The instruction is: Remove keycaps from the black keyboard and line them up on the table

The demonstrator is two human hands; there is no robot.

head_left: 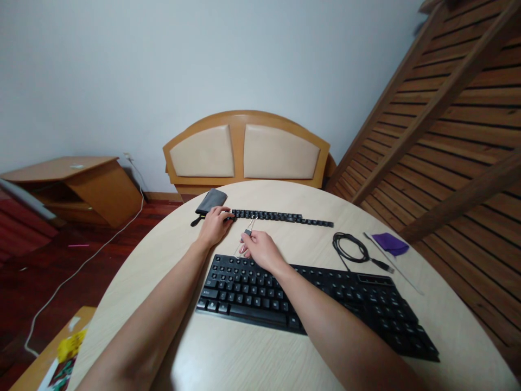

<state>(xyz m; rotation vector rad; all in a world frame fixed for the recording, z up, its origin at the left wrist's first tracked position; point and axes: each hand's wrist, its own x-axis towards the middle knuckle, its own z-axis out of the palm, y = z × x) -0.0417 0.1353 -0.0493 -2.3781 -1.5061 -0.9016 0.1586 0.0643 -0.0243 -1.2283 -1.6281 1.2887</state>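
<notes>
My left hand [216, 224] rests at the left end of a row of black keycaps [268, 215] near the table's far side, thumb and fingertips closed about an end keycap that they mostly hide. Between that row and the keyboard, my right hand [260, 247] is closed round a wire keycap puller [247, 232], its wire loop pointing at the row. Below lies a black keyboard [260, 312], partly covered by my right forearm. Bare switch posts show along its upper rows, while lettered caps sit on the lower ones.
A dark grey pouch [211, 200] lies beyond my left hand. To the right are a coiled black USB cable [352, 248], a purple cloth [391, 243] and a thin rod [401, 271]. The round table [211, 353] faces a padded wooden headboard [246, 117].
</notes>
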